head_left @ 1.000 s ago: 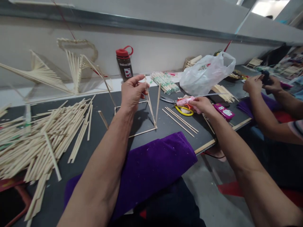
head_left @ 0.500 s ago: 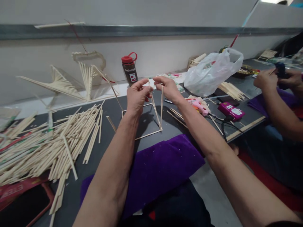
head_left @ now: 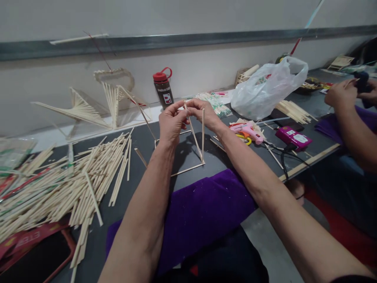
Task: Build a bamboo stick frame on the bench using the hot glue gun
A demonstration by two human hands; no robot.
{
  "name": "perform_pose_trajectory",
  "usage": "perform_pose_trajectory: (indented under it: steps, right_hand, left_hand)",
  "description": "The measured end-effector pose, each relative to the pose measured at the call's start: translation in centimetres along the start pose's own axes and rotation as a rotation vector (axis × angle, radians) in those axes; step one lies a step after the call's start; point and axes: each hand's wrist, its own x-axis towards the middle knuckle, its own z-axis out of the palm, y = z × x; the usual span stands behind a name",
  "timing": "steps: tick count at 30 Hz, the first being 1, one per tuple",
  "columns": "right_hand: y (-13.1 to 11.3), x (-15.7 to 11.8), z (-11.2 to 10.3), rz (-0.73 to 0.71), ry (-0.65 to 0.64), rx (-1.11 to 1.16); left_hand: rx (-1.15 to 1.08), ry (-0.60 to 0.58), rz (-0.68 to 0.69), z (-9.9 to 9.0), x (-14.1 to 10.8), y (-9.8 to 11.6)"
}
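Observation:
A square frame of thin wooden sticks lies on the dark table, with an upright stick at its near right corner. From that corner a slanting wooden stick leans up to my fingers. My left hand pinches this stick near its upper end. At the same top end my right hand has its fingers closed, meeting the left fingertips; its grip is partly hidden. More sticks rise at the frame's left side, partly behind my left arm.
A heap of loose sticks covers the left of the table, near a phone. A purple cloth lies in front. Behind stand a bottle and a plastic bag. A pink glue gun is right; a co-worker's hand is beyond.
My right fingers have moved left and closed in on the stick's upper end, meeting my left fingers. The whole view has shifted slightly.

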Motion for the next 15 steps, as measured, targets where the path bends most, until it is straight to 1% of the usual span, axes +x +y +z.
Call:
perform_pose_trajectory:
  steps: [4,10,15]
  right_hand:
    - [-0.6,-0.3,-0.2,0.004,0.01,-0.03]
    - [-2.1,-0.8,-0.2,0.071,-0.054,-0.051]
    - [-2.3,-0.9,-0.2,0.073,-0.055,-0.09]
  left_hand:
    - [-0.011,0.017,0.016,0.1,-0.4,0.3]
    - [-0.03,0.065,0.041,0.0,-0.7,0.3]
    - [-0.019,0.098,0.049,-0.1,-0.6,0.1]
